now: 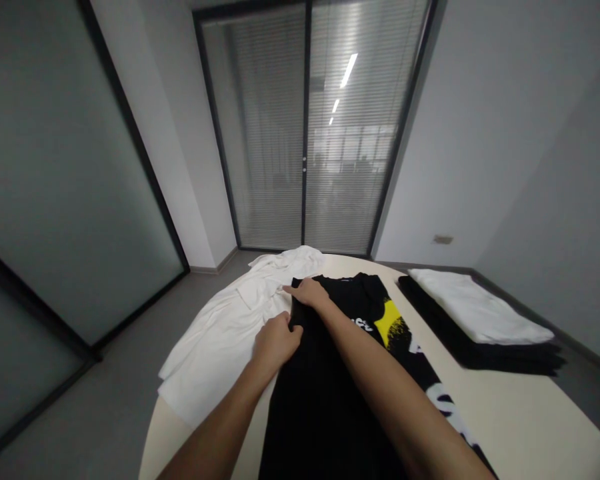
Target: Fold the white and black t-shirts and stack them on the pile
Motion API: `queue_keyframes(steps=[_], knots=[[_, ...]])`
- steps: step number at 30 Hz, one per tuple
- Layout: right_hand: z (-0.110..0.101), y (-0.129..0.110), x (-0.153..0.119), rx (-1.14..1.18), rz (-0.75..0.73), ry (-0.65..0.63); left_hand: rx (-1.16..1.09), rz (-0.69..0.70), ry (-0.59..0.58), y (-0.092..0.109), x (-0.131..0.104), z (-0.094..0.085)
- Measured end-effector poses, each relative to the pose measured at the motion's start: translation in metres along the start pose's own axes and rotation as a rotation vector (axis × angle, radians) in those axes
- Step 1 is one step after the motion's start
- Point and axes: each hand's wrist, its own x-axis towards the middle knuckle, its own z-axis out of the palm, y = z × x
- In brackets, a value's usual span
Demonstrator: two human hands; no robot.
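A black T-shirt with white and yellow prints lies lengthwise on the table, its collar at the far end and its left side folded inward. My left hand is closed on the shirt's left edge, thumb and fingers pinching the cloth. Farther up, my right hand grips the same shirt near its far left corner, with the index finger pointing left. Part of the print is hidden under my right forearm. Left of both hands, a crumpled white shirt spreads over the table, close to my fingertips.
To the right, a stack of folded clothes rests on the pale rounded table: a white folded garment on top of black folded garments. Beyond the table stand a glass partition with blinds and a grey wall with a socket.
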Motion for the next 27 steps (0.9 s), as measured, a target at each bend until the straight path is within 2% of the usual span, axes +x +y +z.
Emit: queue_keyframes(steps=[2, 4, 8, 11, 14, 18, 20, 24, 27], knots=[[0.000, -0.003, -0.005, -0.031, 0.006, -0.081, -0.034, 0.042, 0.019, 0.004, -0.004, 0.001], [-0.001, -0.003, -0.008, -0.012, 0.002, -0.102, -0.063, 0.085, 0.043, 0.007, -0.008, 0.002], [-0.009, 0.005, -0.012, 0.089, -0.002, -0.054, -0.172, 0.189, 0.098, 0.012, -0.013, 0.007], [-0.022, 0.016, -0.015, 0.219, 0.001, -0.009, -0.395, 0.264, 0.108, 0.018, -0.014, 0.016], [-0.037, 0.032, -0.024, 0.363, 0.023, 0.018, -0.619, 0.269, 0.017, 0.028, -0.018, 0.027], [-0.053, 0.061, -0.042, 0.506, 0.063, 0.009, -0.844, 0.330, -0.199, 0.040, -0.031, 0.041], [-0.057, 0.074, -0.051, 0.555, 0.079, -0.014, -0.801, 0.472, -0.290, 0.041, -0.038, 0.046], [-0.059, 0.093, -0.066, 0.617, 0.067, -0.057, -0.372, 0.901, -0.406, 0.035, -0.047, 0.044], [-0.059, 0.101, -0.075, 0.614, 0.033, -0.098, -0.173, 1.043, -0.437, 0.032, -0.051, 0.031]])
